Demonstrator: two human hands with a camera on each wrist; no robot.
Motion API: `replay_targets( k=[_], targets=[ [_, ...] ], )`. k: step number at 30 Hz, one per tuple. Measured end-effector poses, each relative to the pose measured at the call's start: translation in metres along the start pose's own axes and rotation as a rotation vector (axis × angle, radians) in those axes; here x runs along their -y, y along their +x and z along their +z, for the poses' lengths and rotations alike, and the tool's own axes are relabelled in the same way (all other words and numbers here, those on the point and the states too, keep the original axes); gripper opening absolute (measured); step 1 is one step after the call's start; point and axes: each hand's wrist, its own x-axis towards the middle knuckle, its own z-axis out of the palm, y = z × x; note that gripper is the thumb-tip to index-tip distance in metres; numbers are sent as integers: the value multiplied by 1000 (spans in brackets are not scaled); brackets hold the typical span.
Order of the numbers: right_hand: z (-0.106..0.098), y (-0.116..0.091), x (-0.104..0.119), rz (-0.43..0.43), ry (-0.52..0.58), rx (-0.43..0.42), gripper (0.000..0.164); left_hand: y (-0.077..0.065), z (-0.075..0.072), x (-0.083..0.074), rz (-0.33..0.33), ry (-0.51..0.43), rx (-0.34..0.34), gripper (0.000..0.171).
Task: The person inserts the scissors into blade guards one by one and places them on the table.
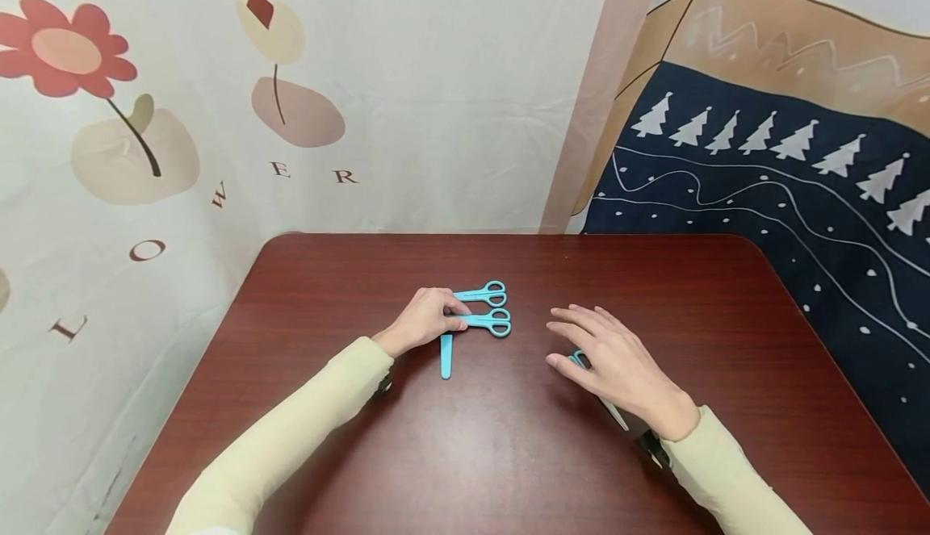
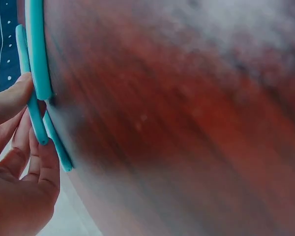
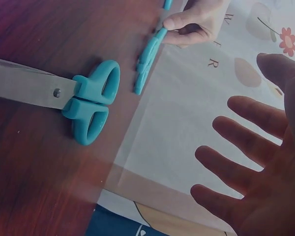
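Left of the table's middle my left hand [image 1: 429,315] pinches the blade end of turquoise scissors [image 1: 488,322] between thumb and fingers, with their handle loops pointing right. A second pair of turquoise scissors [image 1: 481,294] lies just behind, its blade end partly hidden by the hand. In front of the hand lies a narrow turquoise blade cover [image 1: 446,357]. My right hand [image 1: 613,361] hovers with spread, straight fingers over a third pair of scissors [image 3: 91,101]. Those have turquoise handles and a bare metal blade [image 3: 27,83], and the hand hides much of them in the head view.
All of this rests on a dark red-brown wooden table [image 1: 465,454] with rounded far corners. Behind it hangs a pale curtain [image 1: 450,115] with flower prints and letters. A navy and tan printed cloth [image 1: 763,188] hangs on the right.
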Motion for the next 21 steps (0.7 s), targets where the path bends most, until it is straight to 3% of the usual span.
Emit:
replay_targets(
  k=[13, 21],
  targets=[
    [0, -1, 0, 25, -2, 19, 50, 2, 2, 1, -39, 2, 43, 14],
    [-1, -5, -3, 37, -6, 38, 48, -9, -3, -8, -43, -30, 19, 32]
  ],
)
